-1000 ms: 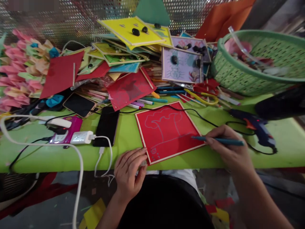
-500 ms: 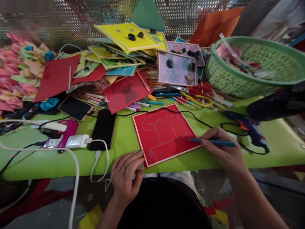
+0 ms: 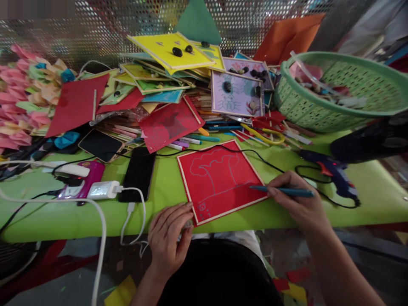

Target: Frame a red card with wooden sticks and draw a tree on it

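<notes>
A red card (image 3: 219, 204) with pale stick edging lies on the green tabletop. Blue-grey lines on it form a tree with a trunk, a ground line and a small round figure in the near left corner. My right hand (image 3: 298, 204) is closed around a teal felt-tip pen (image 3: 295, 192), its tip at the card's right part. At the card's near left corner rests my left hand (image 3: 172, 233), fingers bent together against the edge. A small greyish round thing shows between its thumb and fingers; its kind is unclear.
Behind the card are piled framed cards (image 3: 172, 51), pens and scissors (image 3: 267, 135). A green basket (image 3: 334, 102) and a glue gun (image 3: 334, 172) are at right. A black cable (image 3: 255, 151) crosses the card's far edge. Phones (image 3: 138, 174) and a purple power strip (image 3: 95, 170) lie left.
The pen tip has shifted slightly left along the ground line. My left hand keeps its place at the card's corner. The whole view has shifted a little.
</notes>
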`<action>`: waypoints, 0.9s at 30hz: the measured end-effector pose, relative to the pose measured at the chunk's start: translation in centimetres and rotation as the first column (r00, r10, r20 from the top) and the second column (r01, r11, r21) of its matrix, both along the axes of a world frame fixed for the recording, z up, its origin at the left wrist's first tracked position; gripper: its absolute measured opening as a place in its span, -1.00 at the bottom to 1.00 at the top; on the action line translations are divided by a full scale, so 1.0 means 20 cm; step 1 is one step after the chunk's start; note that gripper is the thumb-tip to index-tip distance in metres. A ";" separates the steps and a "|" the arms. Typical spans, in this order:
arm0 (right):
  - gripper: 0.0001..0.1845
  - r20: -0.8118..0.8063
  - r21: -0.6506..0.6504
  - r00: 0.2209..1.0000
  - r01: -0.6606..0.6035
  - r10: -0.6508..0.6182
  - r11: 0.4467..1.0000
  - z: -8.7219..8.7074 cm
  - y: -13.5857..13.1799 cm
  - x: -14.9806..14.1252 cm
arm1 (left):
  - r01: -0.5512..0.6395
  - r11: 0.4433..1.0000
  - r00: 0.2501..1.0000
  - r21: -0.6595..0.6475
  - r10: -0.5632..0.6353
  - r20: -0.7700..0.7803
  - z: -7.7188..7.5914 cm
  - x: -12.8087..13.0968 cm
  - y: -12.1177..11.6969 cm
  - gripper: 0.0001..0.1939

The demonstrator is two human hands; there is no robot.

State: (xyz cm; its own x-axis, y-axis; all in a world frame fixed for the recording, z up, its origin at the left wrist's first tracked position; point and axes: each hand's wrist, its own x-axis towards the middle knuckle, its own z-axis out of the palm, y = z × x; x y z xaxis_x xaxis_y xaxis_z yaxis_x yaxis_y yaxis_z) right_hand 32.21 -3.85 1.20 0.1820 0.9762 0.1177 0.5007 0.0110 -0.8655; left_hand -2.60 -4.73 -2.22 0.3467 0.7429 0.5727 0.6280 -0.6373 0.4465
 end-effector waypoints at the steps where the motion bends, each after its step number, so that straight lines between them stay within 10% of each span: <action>1: -0.77 0.001 0.002 1.000 0.002 -0.002 1.000 0.00 0.00 0.00 | 0.004 1.000 1.000 0.002 -0.004 0.000 0.00 0.00 0.00 -0.75; 27: -0.81 0.009 0.055 0.997 0.070 -0.070 0.996 0.01 0.00 0.00 | 0.032 0.999 0.999 0.022 -0.031 -0.004 -0.01 0.00 0.01 -0.73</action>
